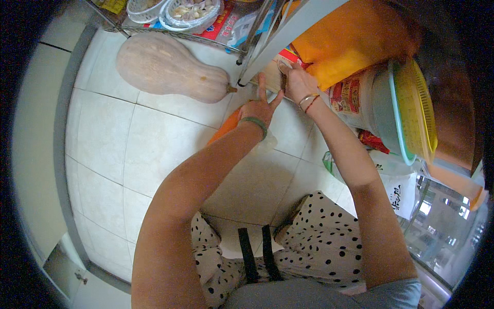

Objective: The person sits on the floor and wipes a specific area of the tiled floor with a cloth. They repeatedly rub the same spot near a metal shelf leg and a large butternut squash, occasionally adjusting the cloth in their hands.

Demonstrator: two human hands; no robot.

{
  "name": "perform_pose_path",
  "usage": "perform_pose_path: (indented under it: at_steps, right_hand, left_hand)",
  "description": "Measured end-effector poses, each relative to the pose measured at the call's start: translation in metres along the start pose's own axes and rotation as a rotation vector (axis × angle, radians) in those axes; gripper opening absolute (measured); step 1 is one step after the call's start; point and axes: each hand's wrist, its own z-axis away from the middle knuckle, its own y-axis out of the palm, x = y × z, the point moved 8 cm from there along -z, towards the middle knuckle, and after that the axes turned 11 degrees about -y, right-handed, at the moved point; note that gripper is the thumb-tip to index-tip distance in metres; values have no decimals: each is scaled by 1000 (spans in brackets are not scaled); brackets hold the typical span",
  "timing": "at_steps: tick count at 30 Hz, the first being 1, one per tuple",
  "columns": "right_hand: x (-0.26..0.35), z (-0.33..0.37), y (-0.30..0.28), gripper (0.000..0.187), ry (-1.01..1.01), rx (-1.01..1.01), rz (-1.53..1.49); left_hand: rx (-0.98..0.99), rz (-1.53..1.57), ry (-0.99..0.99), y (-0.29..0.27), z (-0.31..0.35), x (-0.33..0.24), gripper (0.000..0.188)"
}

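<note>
My left hand (pixel 256 109), with a green bangle at its wrist, reaches out low over the floor. Its index finger and thumb stretch forward, while the other fingers curl by a long, smooth orange object (pixel 225 126) that looks like a carrot, partly hidden by the forearm. Just to its right, my right hand (pixel 301 83) is closed at the edge of an open brown cardboard box (pixel 269 77). A small rounded, pale-rimmed thing (pixel 283 67) shows at its fingertips; its kind is unclear. A large pale butternut-shaped pumpkin (pixel 170 67) lies left of both hands.
A wire rack (pixel 180 35) with white baskets of garlic (pixel 193 11) stands at the far side; its slanted white post (pixel 288 36) rises close to my hands. An orange bag (pixel 355 38), a clear bucket (pixel 355 98), a yellow basket (pixel 416 108) and plastic bags (pixel 401 193) line the right.
</note>
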Motion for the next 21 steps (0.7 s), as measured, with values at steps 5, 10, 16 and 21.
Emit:
perform_pose_path:
  at_steps: [5, 10, 16, 21]
  right_hand:
    - [11, 40, 12, 33, -142, -20, 55]
    - [4, 21, 1, 36, -68, -38, 30]
    - [-9, 11, 6, 47, 27, -4, -70]
    - [20, 45, 6, 37, -76, 77, -99]
  left_hand:
    - [-6, 1, 6, 4, 2, 1, 75]
    - [-104, 18, 14, 3, 0, 3, 75]
    - [17, -5, -9, -23, 18, -1, 75]
    - [1, 14, -12, 2, 4, 10, 76]
